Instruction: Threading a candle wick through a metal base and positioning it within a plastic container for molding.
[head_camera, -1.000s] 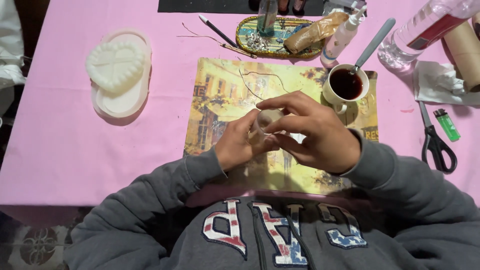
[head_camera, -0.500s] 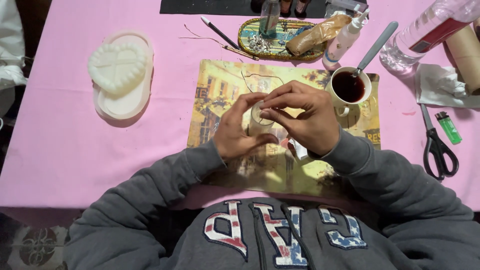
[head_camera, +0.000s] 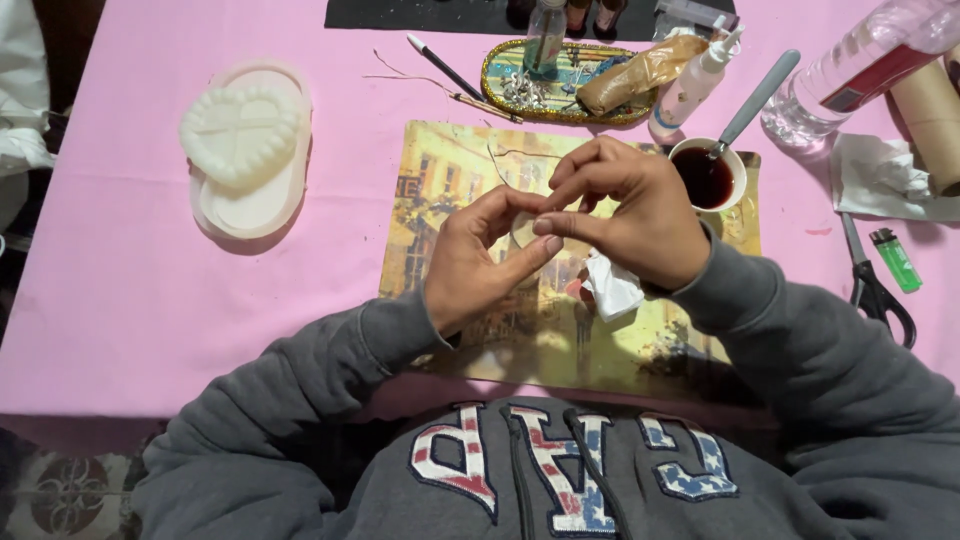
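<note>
Both of my hands meet over a yellow picture placemat (head_camera: 450, 170) on the pink tablecloth (head_camera: 130, 300). My left hand (head_camera: 480, 262) and my right hand (head_camera: 630, 215) pinch a small pale round piece (head_camera: 522, 230) between fingertips; most of it is hidden by my fingers. A thin thread (head_camera: 500, 158) curls on the mat just beyond my fingers. A crumpled white tissue (head_camera: 612, 288) lies under my right palm.
A white heart-shaped mould (head_camera: 240, 135) sits on an oval white tray at the left. Behind the mat are a gold oval tray (head_camera: 560, 80) with small items, a squeeze bottle (head_camera: 692, 85) and a cup of dark liquid (head_camera: 706, 175) with a spoon. At the right lie scissors (head_camera: 875, 285), a green lighter (head_camera: 896, 260) and a plastic bottle (head_camera: 860, 70).
My hands have spread slightly apart and shifted a little up the mat. The tissue under my right hand now shows.
</note>
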